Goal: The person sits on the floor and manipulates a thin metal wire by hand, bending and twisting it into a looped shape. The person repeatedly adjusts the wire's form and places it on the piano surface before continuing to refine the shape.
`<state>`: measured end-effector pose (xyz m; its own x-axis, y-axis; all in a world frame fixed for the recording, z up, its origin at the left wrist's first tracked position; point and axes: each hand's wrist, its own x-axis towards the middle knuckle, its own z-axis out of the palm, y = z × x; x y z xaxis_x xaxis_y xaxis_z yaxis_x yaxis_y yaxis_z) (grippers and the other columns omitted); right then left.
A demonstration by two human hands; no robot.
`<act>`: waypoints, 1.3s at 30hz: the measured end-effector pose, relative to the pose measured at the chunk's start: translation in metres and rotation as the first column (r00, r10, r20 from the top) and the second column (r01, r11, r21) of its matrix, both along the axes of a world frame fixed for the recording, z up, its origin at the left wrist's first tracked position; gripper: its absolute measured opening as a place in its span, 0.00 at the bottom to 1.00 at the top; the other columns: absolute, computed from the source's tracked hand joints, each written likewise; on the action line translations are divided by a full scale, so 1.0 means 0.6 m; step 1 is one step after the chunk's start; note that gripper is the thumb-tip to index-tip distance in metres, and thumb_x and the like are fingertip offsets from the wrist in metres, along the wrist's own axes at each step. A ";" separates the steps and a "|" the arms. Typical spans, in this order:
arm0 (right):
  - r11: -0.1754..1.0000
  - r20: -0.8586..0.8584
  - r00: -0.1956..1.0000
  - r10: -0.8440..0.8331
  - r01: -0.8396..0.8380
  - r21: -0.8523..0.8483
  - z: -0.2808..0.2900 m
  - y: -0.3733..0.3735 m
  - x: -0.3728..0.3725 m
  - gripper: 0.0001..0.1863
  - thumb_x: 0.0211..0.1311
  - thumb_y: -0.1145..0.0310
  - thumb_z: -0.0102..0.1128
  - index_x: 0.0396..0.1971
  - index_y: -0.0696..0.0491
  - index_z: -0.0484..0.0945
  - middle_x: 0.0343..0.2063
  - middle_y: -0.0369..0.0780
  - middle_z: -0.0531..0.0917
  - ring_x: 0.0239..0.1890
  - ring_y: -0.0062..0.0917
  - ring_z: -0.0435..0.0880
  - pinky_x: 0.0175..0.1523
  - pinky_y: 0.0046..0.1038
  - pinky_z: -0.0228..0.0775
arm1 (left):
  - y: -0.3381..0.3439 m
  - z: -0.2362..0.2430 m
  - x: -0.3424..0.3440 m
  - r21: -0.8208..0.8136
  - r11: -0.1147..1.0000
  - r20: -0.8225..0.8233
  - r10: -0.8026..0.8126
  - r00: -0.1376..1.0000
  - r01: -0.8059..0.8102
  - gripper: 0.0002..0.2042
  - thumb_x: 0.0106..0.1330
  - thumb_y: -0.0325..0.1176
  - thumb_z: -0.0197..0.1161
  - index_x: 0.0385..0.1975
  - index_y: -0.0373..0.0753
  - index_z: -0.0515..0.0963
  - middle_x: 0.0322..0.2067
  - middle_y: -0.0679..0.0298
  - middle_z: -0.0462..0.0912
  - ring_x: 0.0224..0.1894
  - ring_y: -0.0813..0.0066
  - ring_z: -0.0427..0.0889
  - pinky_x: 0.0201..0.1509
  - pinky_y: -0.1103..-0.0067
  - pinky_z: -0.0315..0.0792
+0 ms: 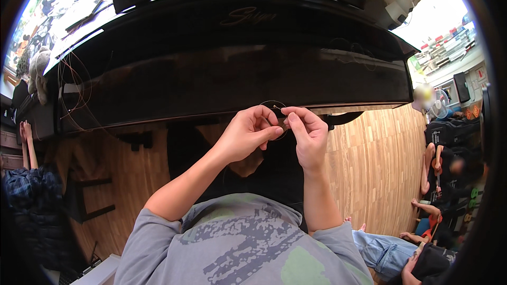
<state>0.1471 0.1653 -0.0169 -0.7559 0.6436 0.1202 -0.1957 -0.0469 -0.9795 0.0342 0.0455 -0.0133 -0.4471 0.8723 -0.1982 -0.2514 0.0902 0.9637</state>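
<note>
In front of the piano's near edge I hold a small loop of thin string (271, 101), like a coiled instrument string. A tiny brass-coloured end (276, 107) shows between my hands. My left hand (252, 133) is closed in a pinch on the string, thumb against the fingers. My right hand (308, 133) faces it, thumb and forefinger pinched on the same string. Part of the loop is hidden behind my fingers. Several loose thin strings (83, 94) curl over the left end of the black piano (232, 82), and a fainter loop (351, 55) lies toward its right.
A grey plush toy (39, 74) sits at far left, near another person's hands (25, 131). A dark stool (87, 200) stands on the wooden floor (377, 163). At right are a fan (439, 107), seated people with small stringed instruments, and a person in jeans (383, 250).
</note>
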 end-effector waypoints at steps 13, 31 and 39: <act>0.759 -0.308 0.892 0.330 -0.445 -0.475 -0.021 0.021 0.002 0.05 0.64 0.72 0.55 0.35 0.57 0.75 0.31 0.35 0.76 0.38 0.18 0.73 0.47 0.21 0.65 | -0.008 -0.006 -0.008 0.040 0.989 0.305 -0.151 0.940 0.146 0.09 0.62 0.32 0.65 0.35 0.36 0.73 0.23 0.70 0.75 0.17 0.93 0.68 0.14 0.94 0.54; 0.998 0.075 0.995 -0.059 0.061 -0.031 -0.011 0.020 -0.002 0.10 0.67 0.66 0.55 0.35 0.58 0.80 0.21 0.32 0.78 0.22 0.11 0.75 0.25 0.13 0.65 | -0.012 -0.020 -0.001 -0.011 1.000 0.227 0.004 0.974 -0.002 0.11 0.65 0.36 0.61 0.40 0.35 0.77 0.19 0.75 0.71 0.16 0.94 0.61 0.16 0.92 0.52; 0.960 -0.034 0.999 -0.025 0.014 -0.278 -0.012 0.031 -0.006 0.11 0.68 0.65 0.52 0.33 0.57 0.78 0.20 0.33 0.78 0.21 0.12 0.75 0.24 0.15 0.66 | -0.014 -0.021 -0.003 0.051 0.999 0.308 -0.011 0.951 -0.005 0.13 0.68 0.39 0.57 0.40 0.35 0.78 0.20 0.75 0.69 0.14 0.96 0.55 0.14 0.92 0.47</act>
<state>0.1435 0.1840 -0.0243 -0.7413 0.6701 -0.0385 -0.2345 -0.3123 -0.9206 0.0322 0.0371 -0.0258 -0.3682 0.8861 -0.2815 -0.5370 0.0445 0.8424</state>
